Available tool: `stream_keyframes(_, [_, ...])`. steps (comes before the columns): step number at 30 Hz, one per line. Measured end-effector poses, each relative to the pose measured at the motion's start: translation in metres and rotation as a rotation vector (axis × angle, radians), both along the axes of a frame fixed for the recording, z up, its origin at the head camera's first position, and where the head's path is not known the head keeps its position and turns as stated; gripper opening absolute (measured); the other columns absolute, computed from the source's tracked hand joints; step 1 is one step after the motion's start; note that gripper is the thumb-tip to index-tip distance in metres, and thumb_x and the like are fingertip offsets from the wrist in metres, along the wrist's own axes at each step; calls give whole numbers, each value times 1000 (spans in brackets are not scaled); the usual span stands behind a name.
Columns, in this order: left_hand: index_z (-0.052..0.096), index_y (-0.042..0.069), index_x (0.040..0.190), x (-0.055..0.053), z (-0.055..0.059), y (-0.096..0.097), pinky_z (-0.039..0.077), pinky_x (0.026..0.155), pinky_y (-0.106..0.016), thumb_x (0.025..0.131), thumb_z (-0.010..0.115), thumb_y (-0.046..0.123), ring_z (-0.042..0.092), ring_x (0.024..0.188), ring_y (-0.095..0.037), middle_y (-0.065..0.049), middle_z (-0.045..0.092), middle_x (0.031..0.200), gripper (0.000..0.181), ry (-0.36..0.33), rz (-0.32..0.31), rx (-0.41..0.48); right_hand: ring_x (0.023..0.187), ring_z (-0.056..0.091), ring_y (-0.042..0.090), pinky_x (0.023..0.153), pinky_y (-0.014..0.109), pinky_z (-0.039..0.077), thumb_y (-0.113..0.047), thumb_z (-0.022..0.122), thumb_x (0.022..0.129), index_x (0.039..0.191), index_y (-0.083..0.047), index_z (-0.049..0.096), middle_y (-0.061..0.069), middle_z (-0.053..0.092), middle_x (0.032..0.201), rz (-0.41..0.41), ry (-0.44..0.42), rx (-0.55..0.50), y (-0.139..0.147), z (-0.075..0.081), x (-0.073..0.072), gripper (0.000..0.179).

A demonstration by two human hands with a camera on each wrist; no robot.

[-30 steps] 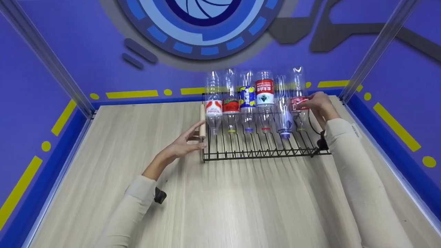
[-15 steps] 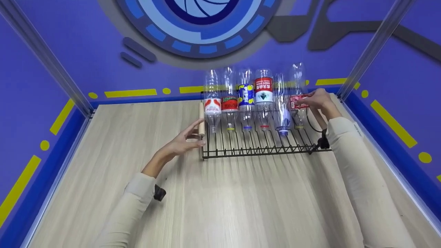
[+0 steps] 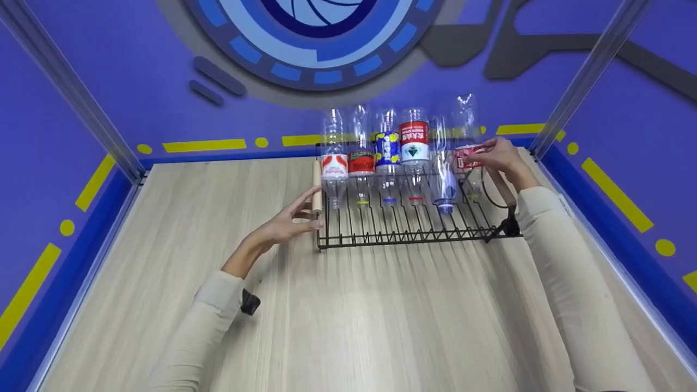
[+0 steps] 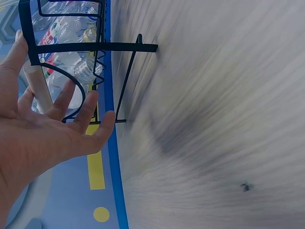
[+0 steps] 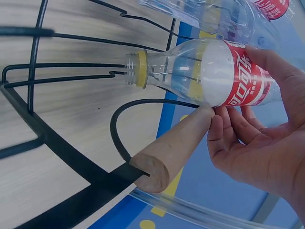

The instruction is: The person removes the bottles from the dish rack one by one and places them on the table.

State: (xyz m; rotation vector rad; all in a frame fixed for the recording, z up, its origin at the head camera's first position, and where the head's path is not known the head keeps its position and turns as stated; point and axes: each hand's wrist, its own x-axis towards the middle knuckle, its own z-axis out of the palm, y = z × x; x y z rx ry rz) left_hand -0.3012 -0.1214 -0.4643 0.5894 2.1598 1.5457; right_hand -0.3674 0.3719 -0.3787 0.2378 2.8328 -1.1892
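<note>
My right hand (image 3: 501, 158) pinches a clear plastic bottle with a red label (image 5: 243, 78) between thumb and fingers. This bottle is upside down, its uncapped neck with a yellow ring pointing down at the rack's right end. A black wire dish rack (image 3: 403, 238) holds several more inverted clear bottles in a row, among them a red-and-white labelled bottle (image 3: 415, 141) and a blue-and-yellow labelled bottle (image 3: 387, 148). At the rack's left end, my left hand (image 3: 286, 220) rests by the wooden handle (image 3: 317, 188), fingers extended and touching that end.
Another wooden handle (image 5: 176, 148) is at the rack's right end, beside the held bottle. A blue wall (image 3: 261, 120) stands close behind the rack. The wood-grain table (image 3: 348, 316) stretches in front of it.
The bottle in my right hand has shifted slightly left and now leans a little, its base toward the left. My left hand stays at the rack's end. The head view has shifted slightly.
</note>
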Motion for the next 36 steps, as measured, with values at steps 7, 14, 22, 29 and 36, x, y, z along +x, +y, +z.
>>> stream_keyframes(7, [16, 36, 164, 0, 3, -4, 38, 114, -58, 98, 71, 25, 36, 144, -38, -8, 23, 168, 87, -7, 23, -7, 98, 50, 16, 74, 16, 42, -29, 75, 92, 143, 11, 39, 16, 53, 122, 5, 7, -37, -5, 7, -3, 74])
stream_keyframes(14, [18, 38, 163, 0, 2, -2, 34, 116, -62, 98, 71, 26, 34, 145, -38, -4, 19, 170, 85, -12, 24, -3, 100, 52, 16, 79, 21, 45, -35, 73, 94, 149, 8, 35, 22, 51, 135, 2, -16, -56, -3, 9, 2, 79])
stream_keyframes(22, [16, 32, 164, -1, 1, -1, 36, 115, -59, 98, 70, 23, 36, 145, -40, -13, 26, 166, 86, -14, 15, 13, 78, 53, 0, 69, 13, 50, -31, 74, 93, 148, 8, 36, 7, 51, 115, -21, 20, -142, -4, 7, 6, 77])
stream_keyframes(29, [18, 36, 164, 1, 1, 2, 35, 116, -61, 97, 71, 25, 35, 145, -39, -6, 20, 169, 86, -20, 23, 11, 76, 59, 1, 68, 14, 53, -26, 72, 96, 151, 7, 30, 13, 51, 126, -28, 26, -226, 1, 5, 15, 77])
stream_keyframes(36, [19, 37, 163, 2, -1, 3, 34, 117, -61, 97, 72, 26, 35, 145, -38, -8, 24, 167, 86, -25, 28, 16, 107, 55, 17, 84, 22, 51, -35, 72, 95, 154, -2, 33, 23, 46, 146, -12, 105, -176, 5, 2, 19, 79])
